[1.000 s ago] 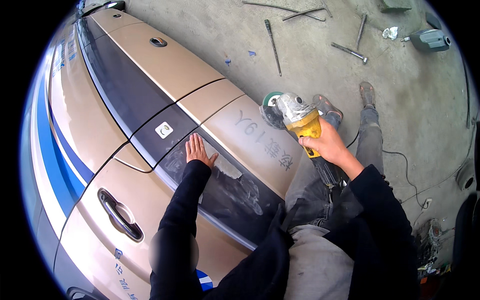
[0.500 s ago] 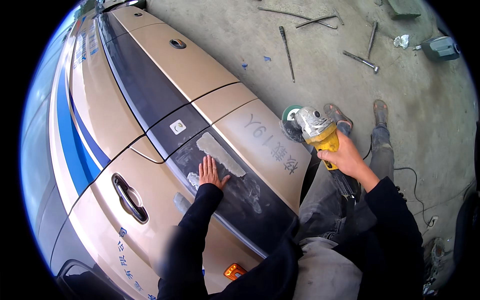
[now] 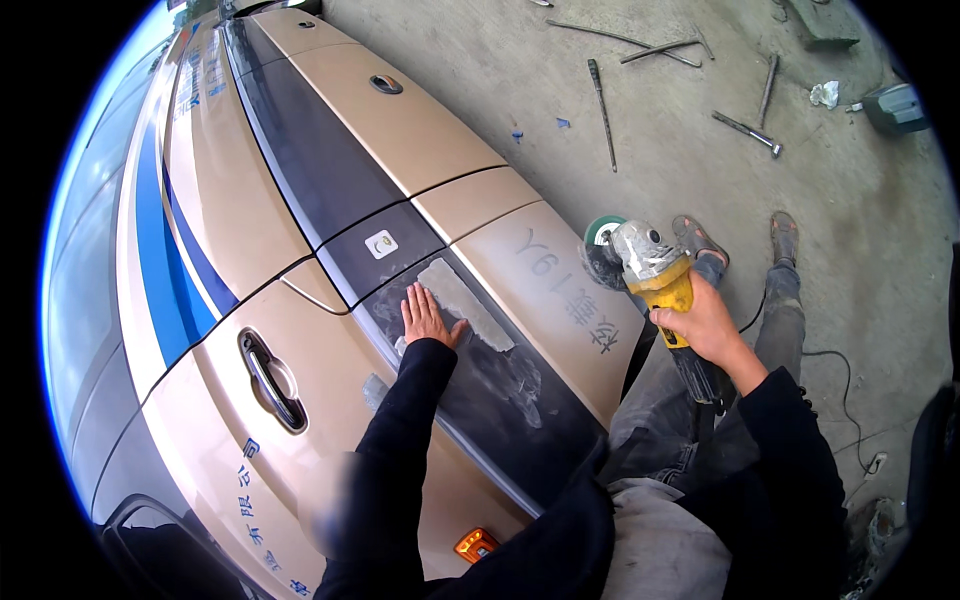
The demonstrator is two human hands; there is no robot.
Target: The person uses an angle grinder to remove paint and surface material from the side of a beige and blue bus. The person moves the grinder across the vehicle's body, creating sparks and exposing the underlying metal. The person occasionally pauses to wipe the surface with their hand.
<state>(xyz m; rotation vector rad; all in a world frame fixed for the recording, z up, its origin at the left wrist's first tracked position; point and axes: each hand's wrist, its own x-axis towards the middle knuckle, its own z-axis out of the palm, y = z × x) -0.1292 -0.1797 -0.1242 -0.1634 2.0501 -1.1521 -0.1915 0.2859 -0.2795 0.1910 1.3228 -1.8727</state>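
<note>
My left hand (image 3: 427, 318) lies flat with fingers stretched on the dark band (image 3: 545, 465) of a beige vehicle side (image 3: 450, 130). Its fingertips rest beside a rough grey patch of filler (image 3: 465, 305); pale scuffs surround that patch. To the right, my right hand (image 3: 705, 320) grips the yellow and black body of an angle grinder (image 3: 665, 285). The grinder's metal head points away from me and carries a green-rimmed disc (image 3: 604, 230). This disc is held off the panel, near its lower right edge. Whether it spins I cannot tell.
A door handle (image 3: 272, 380) and an orange side lamp (image 3: 476, 544) sit on the vehicle. Several metal rods and tools, such as a bar (image 3: 602, 115), lie on the concrete floor (image 3: 690, 150). A cable (image 3: 848, 390) trails at the right. My legs and sandalled feet are below the grinder.
My left hand has slid a little forward and left along the panel, now covering more of a smaller filler spot. The whole view has shifted slightly; the grinder stays beside the panel.
</note>
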